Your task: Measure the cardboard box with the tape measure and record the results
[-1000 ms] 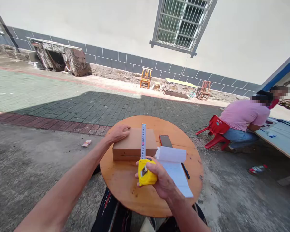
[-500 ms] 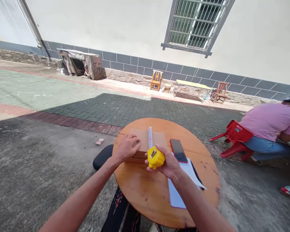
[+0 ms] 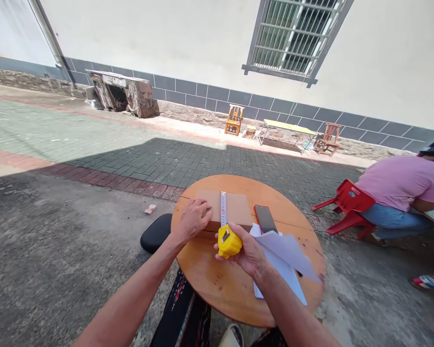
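Note:
A flat brown cardboard box [image 3: 237, 207] lies on the round wooden table [image 3: 217, 289]. My left hand [image 3: 195, 219] is closed on the box's left end, fingers bent over its top. In my right hand [image 3: 251, 250] is a yellow tape measure [image 3: 229, 242], gripped just in front of the box's near edge. Its white blade [image 3: 223, 207] runs out from the case across the box top, away from me. My right fingers are partly hidden behind the case.
Right of the box lie a phone [image 3: 265, 219] and white paper sheets [image 3: 275, 277], the top one lifted and curling. A black stool seat [image 3: 157, 233] stands left of the table. Another person [image 3: 401, 183] sits on a red plastic chair [image 3: 354, 197] at the right.
The top paper sheet has lifted and curled up beside my right forearm. My right hand and the tape measure have shifted slightly left; the blade still lies across the box.

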`<state>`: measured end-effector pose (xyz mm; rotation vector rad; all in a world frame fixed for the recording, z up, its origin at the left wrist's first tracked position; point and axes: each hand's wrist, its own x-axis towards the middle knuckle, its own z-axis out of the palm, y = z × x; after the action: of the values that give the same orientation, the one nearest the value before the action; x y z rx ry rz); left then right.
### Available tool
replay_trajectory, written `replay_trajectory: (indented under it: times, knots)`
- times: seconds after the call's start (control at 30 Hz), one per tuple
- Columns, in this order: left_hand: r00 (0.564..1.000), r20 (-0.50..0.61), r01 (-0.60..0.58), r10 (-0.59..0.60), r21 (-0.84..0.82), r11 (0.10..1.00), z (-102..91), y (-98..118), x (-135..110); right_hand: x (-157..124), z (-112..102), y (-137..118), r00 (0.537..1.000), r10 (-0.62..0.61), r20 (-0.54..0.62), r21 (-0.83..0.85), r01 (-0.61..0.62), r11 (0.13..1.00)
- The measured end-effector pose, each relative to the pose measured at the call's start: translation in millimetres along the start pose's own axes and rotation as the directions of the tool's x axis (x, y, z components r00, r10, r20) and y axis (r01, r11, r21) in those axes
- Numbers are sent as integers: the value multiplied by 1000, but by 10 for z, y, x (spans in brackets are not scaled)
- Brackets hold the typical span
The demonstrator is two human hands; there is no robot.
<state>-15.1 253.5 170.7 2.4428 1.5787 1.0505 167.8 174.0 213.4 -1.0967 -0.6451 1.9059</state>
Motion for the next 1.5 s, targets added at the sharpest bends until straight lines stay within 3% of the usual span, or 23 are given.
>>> replay_trajectory:
  times: [0.5,0.83,0.97,1.17,1.33,1.5]
  knots:
    - [983,65,174,-174,11,985,-48,155,70,24,-46,72,999,-31,-9,-29,31,999]
    - [978,83,191,-190,-4,982,-87,191,53,5,-16,42,999,-33,-29,-45,32,998]
    - [978,74,199,-195,-39,979,-82,189,79,-23,-53,83,994,-112,1,-106,111,988]
    - [976,0,217,-220,-178,960,-113,201,144,-269,-160,151,968,-202,149,-207,230,951]
    - [948,-106,235,-299,-398,887,-283,291,84,-594,-398,285,958,-227,177,-300,272,914]
    - [938,-16,268,-345,-598,755,-352,484,-94,-818,-659,490,969,-167,179,-420,229,878]
